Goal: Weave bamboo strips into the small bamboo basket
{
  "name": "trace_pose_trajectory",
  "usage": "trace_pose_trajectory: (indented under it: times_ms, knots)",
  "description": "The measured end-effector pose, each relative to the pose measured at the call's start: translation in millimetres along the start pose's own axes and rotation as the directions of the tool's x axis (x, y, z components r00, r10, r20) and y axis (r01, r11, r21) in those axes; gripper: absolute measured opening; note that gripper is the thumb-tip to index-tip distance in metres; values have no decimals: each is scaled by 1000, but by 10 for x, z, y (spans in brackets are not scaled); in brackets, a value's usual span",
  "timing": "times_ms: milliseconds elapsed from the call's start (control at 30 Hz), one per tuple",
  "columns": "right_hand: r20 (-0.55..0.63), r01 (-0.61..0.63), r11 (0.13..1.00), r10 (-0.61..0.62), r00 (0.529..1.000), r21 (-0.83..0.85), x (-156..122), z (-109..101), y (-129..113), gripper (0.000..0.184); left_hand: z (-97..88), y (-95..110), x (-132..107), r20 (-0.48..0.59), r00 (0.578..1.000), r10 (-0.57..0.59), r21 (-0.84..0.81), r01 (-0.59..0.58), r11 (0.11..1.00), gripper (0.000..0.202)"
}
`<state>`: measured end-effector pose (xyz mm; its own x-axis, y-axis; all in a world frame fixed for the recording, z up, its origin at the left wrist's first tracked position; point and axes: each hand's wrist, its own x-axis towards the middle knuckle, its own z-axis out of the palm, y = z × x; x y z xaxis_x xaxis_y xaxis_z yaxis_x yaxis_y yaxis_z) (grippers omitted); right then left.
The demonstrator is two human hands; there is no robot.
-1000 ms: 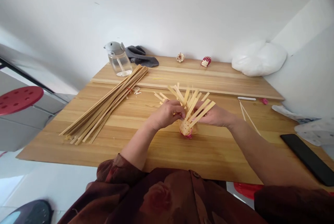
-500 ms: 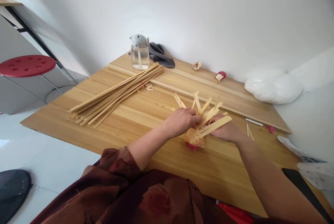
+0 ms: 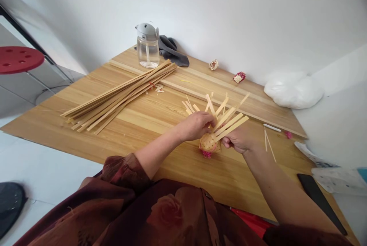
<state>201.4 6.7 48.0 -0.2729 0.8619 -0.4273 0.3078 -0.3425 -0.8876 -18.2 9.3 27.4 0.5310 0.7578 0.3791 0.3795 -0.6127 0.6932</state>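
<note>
A small half-woven bamboo piece (image 3: 209, 143) with a pink tip at its bottom sits between both hands above the wooden table (image 3: 160, 162). Several loose strip ends (image 3: 229, 118) fan up and outward from it. My left hand (image 3: 195, 125) is closed, pinching the strips at the top of the woven part. My right hand (image 3: 241, 139) grips the piece from the right side, fingers curled round it. A long bundle of flat bamboo strips (image 3: 120, 95) lies to the left on the table, apart from both hands.
A clear jar with a grey lid (image 3: 147, 45) and a dark cloth (image 3: 172, 51) stand at the back. Two small woven items (image 3: 213, 64) (image 3: 239, 77), a white bag (image 3: 292, 91), a black phone (image 3: 318, 200) and a red stool (image 3: 18, 58) surround the table.
The view has swung and shifted leftward. Both hands keep hold of the woven piece; it has turned slightly and the strip ends fan out differently.
</note>
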Motion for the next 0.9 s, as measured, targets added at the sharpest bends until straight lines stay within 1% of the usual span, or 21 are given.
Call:
trace_pose_trajectory:
  times_ms: [67,100,233,333,500,633,667,767,833,900]
  knots:
    - [-22,3,999,-2,1000,49,-22,31,43,21,-11,17,-8,-5,1000,-12,-34,11,999,10]
    - [-31,6,997,-3,1000,82,-37,44,49,21,-14,29,-11,-7,1000,-30,-55,30,998,11]
    - [-62,16,974,-2,998,225,-106,95,41,25,-12,68,-8,-40,985,-169,-122,163,979,14]
    - [-88,41,946,-13,996,322,-154,130,56,29,-4,67,-9,-67,974,-217,-119,208,971,15]
    - [-114,95,903,-52,992,419,-172,171,163,41,19,44,-36,-81,981,-175,-92,167,982,17]
    - [-157,168,866,-105,982,471,-144,207,263,43,46,60,-53,-126,977,-172,-100,160,982,34]
    - [-171,189,855,-119,978,484,-139,216,285,43,52,70,-56,-133,979,-151,-64,144,988,34]
    - [-203,242,821,-156,967,518,-135,242,341,45,68,100,-71,-122,989,-79,109,92,990,24]
    - [-214,265,801,-175,961,536,-136,253,374,48,79,109,-83,-107,992,-67,191,87,978,29]
    - [-216,277,787,-186,958,552,-137,257,394,46,89,109,-95,-108,992,-67,234,91,968,35]
